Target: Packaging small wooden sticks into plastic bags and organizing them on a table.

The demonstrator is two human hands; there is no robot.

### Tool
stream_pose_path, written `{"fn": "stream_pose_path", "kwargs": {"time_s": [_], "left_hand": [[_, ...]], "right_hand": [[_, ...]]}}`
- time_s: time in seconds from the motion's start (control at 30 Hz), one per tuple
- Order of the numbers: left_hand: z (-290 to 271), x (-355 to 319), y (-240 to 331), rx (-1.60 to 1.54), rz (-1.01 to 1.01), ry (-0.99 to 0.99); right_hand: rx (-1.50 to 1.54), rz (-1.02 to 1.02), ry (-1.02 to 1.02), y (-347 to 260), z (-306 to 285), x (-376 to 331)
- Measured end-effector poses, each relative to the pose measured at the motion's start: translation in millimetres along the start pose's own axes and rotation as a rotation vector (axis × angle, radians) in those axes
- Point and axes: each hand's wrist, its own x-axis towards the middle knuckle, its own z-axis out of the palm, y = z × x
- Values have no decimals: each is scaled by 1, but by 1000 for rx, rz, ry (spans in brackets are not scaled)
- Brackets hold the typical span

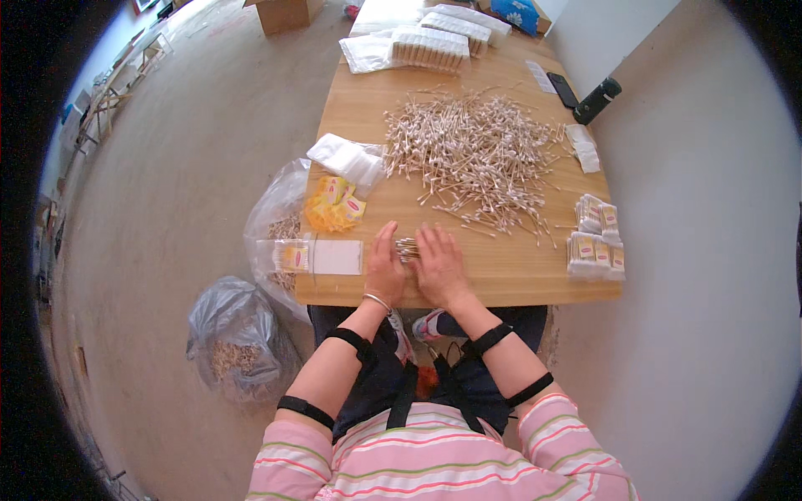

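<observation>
Near the front edge of the table, a small bundle of cotton swabs (408, 249) lies between my two hands. My left hand (385, 265) presses on its left end, fingers straight and together. Against the right end is my right hand (440, 265), its fingers bent over that side. Part of the bundle is hidden under the hands. Just beyond them spreads a large loose heap of cotton swabs (476, 150). Left of my left hand is a white card (338, 257), beside a clear bag of swabs with a yellow label (291, 256).
Yellow labels (334, 204) and white plastic bags (347, 159) lie on the left. Packed swab bags (596, 250) stand at the right edge. Farther back are a dark bottle (597, 100), a phone (562, 90) and stacked packs (430, 48). Swab-filled sacks (238, 334) sit on the floor.
</observation>
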Motion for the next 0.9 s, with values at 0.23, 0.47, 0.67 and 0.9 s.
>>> {"fn": "stream_pose_path", "kwargs": {"time_s": [0.23, 0.47, 0.67, 0.9], "left_hand": [[1, 1, -9, -75, -37, 68], [0, -1, -12, -64, -53, 99], [-1, 1, -14, -153, -92, 122], [-1, 2, -12, -94, -96, 116]], "right_hand": [[-96, -22, -171, 2, -1, 10], [-102, -104, -211, -6, -9, -20], [-111, -91, -253, -8, -15, -9], [-50, -95, -226, -8, -18, -29]]}}
